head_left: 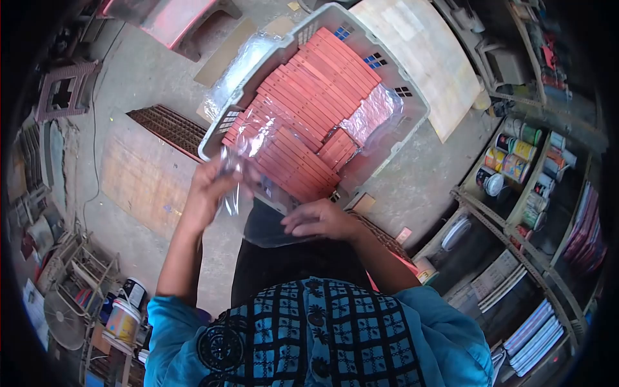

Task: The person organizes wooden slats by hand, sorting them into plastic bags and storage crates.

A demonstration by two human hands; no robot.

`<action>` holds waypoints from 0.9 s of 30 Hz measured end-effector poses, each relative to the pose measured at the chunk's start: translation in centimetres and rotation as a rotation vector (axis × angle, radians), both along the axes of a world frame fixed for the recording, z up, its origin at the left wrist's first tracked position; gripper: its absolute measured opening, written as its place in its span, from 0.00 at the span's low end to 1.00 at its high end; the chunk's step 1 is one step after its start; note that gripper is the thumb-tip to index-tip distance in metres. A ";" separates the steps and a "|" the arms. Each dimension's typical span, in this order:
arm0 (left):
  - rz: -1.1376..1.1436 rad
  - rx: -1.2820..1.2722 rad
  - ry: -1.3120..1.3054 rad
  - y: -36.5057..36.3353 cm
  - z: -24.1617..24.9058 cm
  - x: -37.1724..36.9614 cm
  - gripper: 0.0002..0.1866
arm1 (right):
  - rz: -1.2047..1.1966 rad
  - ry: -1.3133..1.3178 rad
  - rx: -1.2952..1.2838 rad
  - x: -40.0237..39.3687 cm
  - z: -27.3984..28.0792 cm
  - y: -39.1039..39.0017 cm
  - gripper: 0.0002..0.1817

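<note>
My left hand (216,188) pinches a clear plastic bag (264,229) by its upper left part. The bag hangs over the near side of a grey plastic crate (403,138) and my dark trousers. My right hand (322,220) is at the bag's right side, fingers loosely curved and apart; it seems to touch the film without gripping it. Inside the crate lie several rows of reddish-orange flat strips (309,87) with small dark dots near their ends. Crumpled clear plastic (380,113) lies along the crate's right inside wall.
A pale board (422,58) lies right of the crate, and more clear plastic (248,68) lies to its left. A pink table (171,19) stands at the far left. Shelves with paint cans (509,158) line the right side. Buckets (122,319) stand at lower left.
</note>
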State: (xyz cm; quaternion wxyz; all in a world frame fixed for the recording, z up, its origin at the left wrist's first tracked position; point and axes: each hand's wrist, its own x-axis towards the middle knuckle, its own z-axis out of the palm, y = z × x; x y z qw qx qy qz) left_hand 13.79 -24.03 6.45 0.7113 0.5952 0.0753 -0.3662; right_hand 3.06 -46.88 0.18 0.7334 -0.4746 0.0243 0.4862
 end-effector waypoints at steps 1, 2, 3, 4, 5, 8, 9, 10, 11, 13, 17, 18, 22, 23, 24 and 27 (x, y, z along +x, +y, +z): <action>-0.003 0.027 -0.015 -1.1 -0.9 1.1 0.05 | -0.068 -0.025 -0.066 -0.5 -0.8 -1.5 0.18; -0.005 0.050 -0.029 -2.2 -1.9 2.1 0.05 | -0.136 -0.048 -0.136 -1.1 -1.5 -2.9 0.15; -0.013 0.165 -0.094 -3.2 -3.3 3.0 0.05 | -0.202 -0.069 -0.207 -1.5 -2.3 -4.4 0.13; -0.020 0.276 -0.163 -4.2 -4.7 4.0 0.05 | -0.295 -0.029 -0.213 -1.7 -2.9 -5.9 0.12; -0.054 0.275 -0.239 -5.5 -5.9 5.1 0.05 | -0.387 0.014 -0.219 -1.8 -3.5 -7.4 0.11; -0.146 0.298 -0.464 -9.7 -9.7 8.5 0.05 | -0.710 0.130 -0.261 -1.5 -5.4 -9.6 0.09; -0.170 0.328 -0.542 -11.2 -10.9 9.5 0.06 | -0.825 0.168 -0.282 -1.3 -6.0 -10.1 0.09; -0.191 0.389 -0.566 -12.8 -10.9 10.3 0.07 | -0.908 0.178 -0.256 -0.9 -6.9 -10.3 0.09; -0.211 0.450 -0.592 -14.4 -10.7 11.3 0.08 | -0.943 0.184 -0.279 -0.6 -7.7 -10.6 0.09; -0.236 0.609 -0.620 -15.8 -11.7 12.4 0.11 | -1.007 0.201 -0.319 0.1 -9.4 -11.0 0.08; -0.246 0.911 -0.631 -14.2 -16.9 12.8 0.18 | -1.052 0.205 -0.479 2.5 -12.5 -12.2 0.11; -0.235 0.949 -0.618 -13.4 -17.8 12.4 0.19 | -1.057 0.207 -0.513 3.0 -13.2 -12.3 0.12; -0.204 1.034 -0.476 -10.1 -20.3 10.4 0.20 | -1.094 0.232 -0.613 4.7 -16.4 -12.5 0.17; -0.182 1.040 -0.439 -9.6 -20.6 9.8 0.20 | -1.104 0.240 -0.626 4.9 -17.1 -12.4 0.18; -0.166 1.069 -0.415 -9.4 -20.8 9.3 0.20 | -1.132 0.245 -0.618 5.0 -17.5 -12.3 0.22; -0.135 1.089 -0.410 -8.7 -22.3 8.1 0.20 | -1.034 0.062 -0.881 4.1 -20.5 -12.6 0.26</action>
